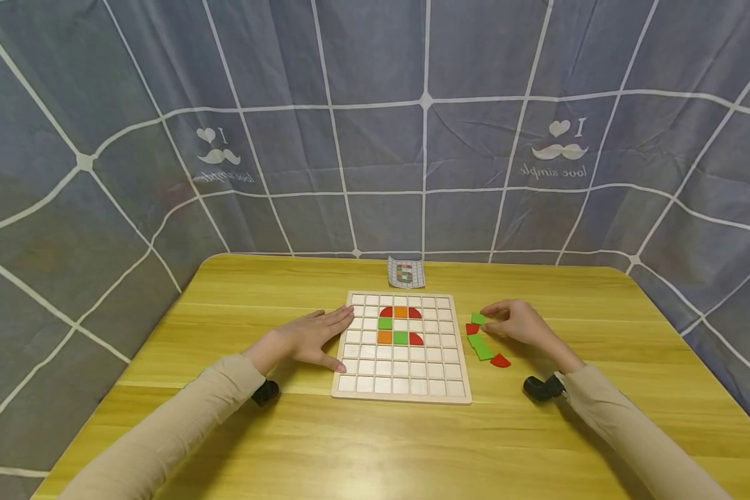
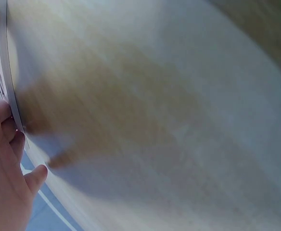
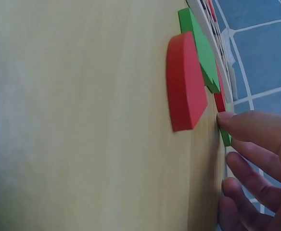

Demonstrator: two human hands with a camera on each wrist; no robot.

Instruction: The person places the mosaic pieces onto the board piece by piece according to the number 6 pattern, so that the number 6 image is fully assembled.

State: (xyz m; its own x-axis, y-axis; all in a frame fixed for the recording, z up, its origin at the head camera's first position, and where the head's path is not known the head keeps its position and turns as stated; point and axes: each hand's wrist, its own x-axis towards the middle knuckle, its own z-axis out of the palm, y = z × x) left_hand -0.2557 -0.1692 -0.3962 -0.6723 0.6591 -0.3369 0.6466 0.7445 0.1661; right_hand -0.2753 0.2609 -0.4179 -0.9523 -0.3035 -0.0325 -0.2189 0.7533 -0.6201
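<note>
A pale wooden grid board [image 1: 375, 387] lies on the table with red quarter-round, orange square and green square tiles in its upper middle cells. My left hand [image 1: 315, 337] rests along the board's left edge, fingers spread; the left wrist view shows its fingers [image 2: 1, 111] against the rim. Right of the board, my right hand [image 1: 521, 321] pinches a green square tile [image 1: 477, 317] between thumb and index finger. Beside it lie a red tile [image 1: 471, 328], green tiles [image 1: 482, 348] and a red quarter-round tile [image 1: 501, 361], which looms close in the right wrist view.
A small paper card [image 1: 406, 273] with a coloured grid pattern lies behind the board. Grey-blue curtains with white lines [image 1: 381, 153] surround the wooden table [image 1: 375, 451] at the back and sides. Black devices [image 1: 540, 389] are strapped under both wrists.
</note>
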